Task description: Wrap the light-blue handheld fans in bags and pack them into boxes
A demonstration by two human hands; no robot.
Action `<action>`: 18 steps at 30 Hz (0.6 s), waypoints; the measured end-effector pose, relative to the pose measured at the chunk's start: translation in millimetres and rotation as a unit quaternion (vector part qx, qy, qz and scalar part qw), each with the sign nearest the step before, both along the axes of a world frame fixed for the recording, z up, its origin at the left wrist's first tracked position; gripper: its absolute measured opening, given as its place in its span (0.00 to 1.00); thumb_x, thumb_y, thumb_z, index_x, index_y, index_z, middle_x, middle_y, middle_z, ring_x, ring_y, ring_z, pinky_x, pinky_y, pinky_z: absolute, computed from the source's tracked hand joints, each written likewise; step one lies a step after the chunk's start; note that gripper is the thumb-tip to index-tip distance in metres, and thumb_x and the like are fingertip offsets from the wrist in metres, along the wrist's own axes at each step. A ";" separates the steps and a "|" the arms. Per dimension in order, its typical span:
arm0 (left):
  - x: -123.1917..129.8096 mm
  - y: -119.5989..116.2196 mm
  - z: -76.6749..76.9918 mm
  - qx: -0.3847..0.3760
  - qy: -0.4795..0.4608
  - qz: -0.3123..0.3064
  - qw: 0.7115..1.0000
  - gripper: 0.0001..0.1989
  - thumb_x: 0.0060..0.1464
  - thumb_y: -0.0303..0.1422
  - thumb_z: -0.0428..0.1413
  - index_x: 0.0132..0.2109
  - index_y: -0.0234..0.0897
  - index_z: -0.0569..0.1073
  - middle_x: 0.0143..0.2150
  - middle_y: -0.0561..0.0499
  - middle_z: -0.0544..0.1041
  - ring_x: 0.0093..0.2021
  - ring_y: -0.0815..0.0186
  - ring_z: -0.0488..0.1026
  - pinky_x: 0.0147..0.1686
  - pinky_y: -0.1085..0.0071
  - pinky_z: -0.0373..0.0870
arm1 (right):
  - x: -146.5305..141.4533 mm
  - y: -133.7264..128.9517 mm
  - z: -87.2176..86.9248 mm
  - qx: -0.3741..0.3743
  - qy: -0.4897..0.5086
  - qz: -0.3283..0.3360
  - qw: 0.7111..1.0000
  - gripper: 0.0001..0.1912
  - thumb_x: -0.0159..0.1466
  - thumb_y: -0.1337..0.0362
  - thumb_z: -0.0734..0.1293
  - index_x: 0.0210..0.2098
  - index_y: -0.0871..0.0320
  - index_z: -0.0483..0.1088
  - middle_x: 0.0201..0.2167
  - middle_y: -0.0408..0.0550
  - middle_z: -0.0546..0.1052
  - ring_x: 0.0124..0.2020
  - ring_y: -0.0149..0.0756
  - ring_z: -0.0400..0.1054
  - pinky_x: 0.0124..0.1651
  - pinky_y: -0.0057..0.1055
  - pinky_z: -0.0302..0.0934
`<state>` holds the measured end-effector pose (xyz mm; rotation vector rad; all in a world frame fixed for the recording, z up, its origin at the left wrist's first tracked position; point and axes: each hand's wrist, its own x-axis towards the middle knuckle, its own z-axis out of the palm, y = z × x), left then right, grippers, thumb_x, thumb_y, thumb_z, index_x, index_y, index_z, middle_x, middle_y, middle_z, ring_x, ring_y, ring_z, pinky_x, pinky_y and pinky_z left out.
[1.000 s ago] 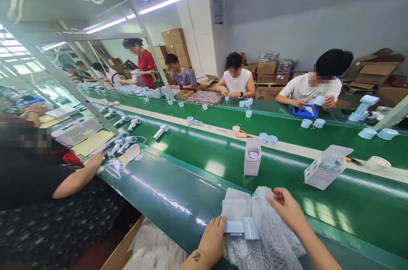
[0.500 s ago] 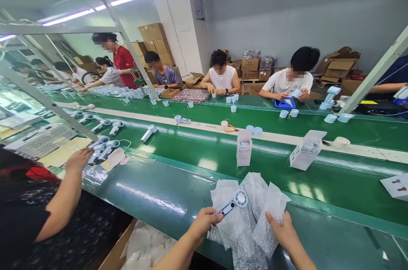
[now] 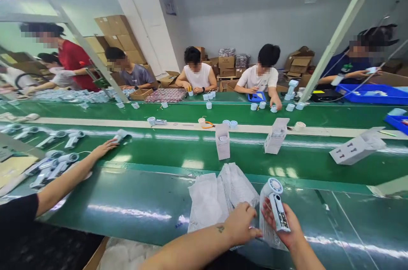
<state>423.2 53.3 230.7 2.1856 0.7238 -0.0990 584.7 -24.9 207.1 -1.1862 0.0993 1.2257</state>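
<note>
My right hand (image 3: 293, 223) grips a small white handheld fan (image 3: 279, 212) together with a clear bubble-wrap bag (image 3: 267, 232). The fan's round head points up and away from me, and its dark-panelled handle lies over the palm. Close to the left of it, my left hand (image 3: 242, 223) is empty, with thumb and fingers apart. Beneath and beyond that hand, more bubble-wrap bags (image 3: 207, 202) lie on the green table; my forearm covers part of them.
On the green belt (image 3: 165, 151) stand open white boxes (image 3: 223, 144), and another box (image 3: 353, 149) lies tilted at right. A co-worker's hand (image 3: 106, 147) touches a fan (image 3: 121, 135) at left, near several more fans (image 3: 54, 168). Other people sit across the line.
The fan has passed from my left hand to my right, which also keeps a bag. My left hand has moved right. The co-worker's arm has reached forward to a fan on the belt.
</note>
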 end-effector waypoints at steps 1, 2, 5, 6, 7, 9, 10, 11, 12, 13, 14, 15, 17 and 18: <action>12.5 -1.4 -6.5 0.040 0.002 -0.061 0.997 0.27 0.46 0.44 0.64 0.51 0.33 0.72 0.55 0.37 0.71 0.55 0.48 0.66 0.54 0.55 0.66 | 9.1 -2.6 -2.1 0.004 0.009 -0.010 1.000 0.14 0.52 0.54 0.69 0.30 0.59 0.73 0.24 0.45 0.80 0.27 0.35 0.74 0.29 0.32 0.70; 24.6 -3.5 -13.6 0.070 -0.001 -0.119 0.990 0.30 0.46 0.45 0.64 0.53 0.30 0.71 0.57 0.33 0.69 0.58 0.45 0.64 0.55 0.51 0.65 | 16.9 -4.4 -2.9 0.008 0.019 -0.023 1.000 0.13 0.52 0.55 0.70 0.30 0.59 0.73 0.21 0.44 0.78 0.24 0.33 0.72 0.26 0.29 0.68; 51.8 -8.7 -35.3 0.091 0.008 -0.226 0.970 0.27 0.48 0.40 0.62 0.52 0.27 0.71 0.56 0.30 0.70 0.58 0.41 0.63 0.55 0.46 0.63 | 34.9 -11.2 4.5 0.023 0.039 -0.059 0.997 0.16 0.50 0.55 0.74 0.33 0.59 0.73 0.18 0.40 0.76 0.18 0.25 0.65 0.19 0.20 0.62; 57.1 -8.4 -40.9 0.082 0.021 -0.235 0.968 0.23 0.49 0.34 0.60 0.51 0.27 0.72 0.54 0.30 0.72 0.57 0.42 0.65 0.55 0.47 0.64 | 39.5 -16.8 9.9 0.028 0.043 -0.071 0.996 0.19 0.48 0.56 0.76 0.35 0.59 0.72 0.20 0.39 0.77 0.18 0.24 0.66 0.19 0.19 0.62; 60.8 -6.7 -44.9 0.069 0.039 -0.229 0.970 0.19 0.49 0.28 0.58 0.50 0.27 0.73 0.51 0.31 0.74 0.55 0.43 0.68 0.54 0.49 0.64 | 43.1 -24.9 16.1 0.028 0.045 -0.080 0.995 0.24 0.46 0.57 0.78 0.39 0.57 0.71 0.23 0.39 0.79 0.19 0.24 0.67 0.20 0.18 0.63; 65.0 0.1 -47.4 0.048 0.071 -0.182 0.980 0.18 0.47 0.21 0.53 0.46 0.29 0.74 0.46 0.34 0.78 0.49 0.47 0.72 0.49 0.52 0.67 | 46.0 -48.2 28.1 0.013 0.035 -0.084 0.996 0.32 0.43 0.57 0.79 0.46 0.54 0.68 0.28 0.40 0.81 0.23 0.27 0.72 0.24 0.21 0.68; 66.5 4.4 -45.8 0.042 0.076 -0.148 0.985 0.17 0.47 0.21 0.51 0.45 0.30 0.75 0.45 0.35 0.78 0.47 0.49 0.74 0.48 0.54 0.68 | 44.4 -61.7 32.2 0.001 0.027 -0.076 0.997 0.35 0.44 0.56 0.79 0.48 0.52 0.66 0.29 0.40 0.82 0.25 0.29 0.73 0.26 0.23 0.70; 67.7 8.7 -42.7 0.033 0.075 -0.111 0.990 0.16 0.48 0.22 0.50 0.44 0.31 0.76 0.44 0.37 0.79 0.46 0.50 0.74 0.47 0.55 0.68 | 40.5 -75.1 34.2 -0.012 0.018 -0.055 0.998 0.37 0.44 0.54 0.79 0.51 0.51 0.63 0.29 0.41 0.82 0.26 0.32 0.74 0.26 0.25 0.71; 68.7 12.4 -38.2 0.021 0.069 -0.074 0.995 0.16 0.49 0.24 0.49 0.43 0.33 0.76 0.42 0.39 0.80 0.44 0.52 0.75 0.46 0.57 0.69 | 34.8 -87.0 34.0 -0.021 0.011 -0.024 0.999 0.39 0.44 0.52 0.78 0.52 0.51 0.62 0.28 0.42 0.82 0.25 0.34 0.75 0.24 0.26 0.70; 69.3 15.4 -32.8 0.004 0.057 -0.041 0.998 0.15 0.50 0.26 0.49 0.42 0.34 0.77 0.40 0.41 0.80 0.42 0.55 0.75 0.45 0.59 0.69 | 27.5 -96.7 31.6 -0.020 0.006 0.013 1.000 0.41 0.43 0.51 0.78 0.52 0.51 0.62 0.27 0.43 0.81 0.23 0.34 0.74 0.22 0.26 0.68; 69.3 17.6 -26.7 -0.016 0.038 -0.014 0.999 0.14 0.51 0.28 0.49 0.41 0.35 0.77 0.38 0.44 0.80 0.40 0.58 0.75 0.43 0.62 0.69 | 19.6 -103.4 27.6 -0.013 0.006 0.048 0.999 0.42 0.41 0.51 0.79 0.51 0.52 0.62 0.25 0.43 0.80 0.21 0.33 0.73 0.20 0.25 0.65; 68.5 18.9 -20.2 -0.039 0.016 0.007 0.999 0.13 0.51 0.30 0.49 0.39 0.35 0.77 0.36 0.46 0.80 0.37 0.61 0.74 0.41 0.66 0.69 | 11.7 -107.0 22.9 -0.007 0.007 0.075 0.997 0.44 0.38 0.51 0.80 0.50 0.53 0.62 0.23 0.42 0.79 0.18 0.32 0.71 0.18 0.24 0.62; 64.6 19.2 -7.4 -0.084 -0.034 0.039 0.995 0.12 0.51 0.34 0.50 0.37 0.35 0.77 0.32 0.50 0.78 0.33 0.66 0.71 0.37 0.71 0.67 | -0.9 -106.0 15.1 -0.018 0.011 0.086 0.996 0.49 0.36 0.51 0.81 0.52 0.56 0.60 0.19 0.39 0.76 0.16 0.30 0.69 0.18 0.23 0.59; 61.8 18.4 -1.7 -0.104 -0.058 0.053 0.991 0.12 0.51 0.35 0.51 0.36 0.35 0.76 0.31 0.51 0.77 0.32 0.67 0.70 0.36 0.72 0.67 | -4.9 -102.7 13.5 -0.034 0.014 0.074 0.997 0.53 0.36 0.51 0.81 0.56 0.58 0.56 0.18 0.38 0.75 0.17 0.31 0.69 0.19 0.23 0.60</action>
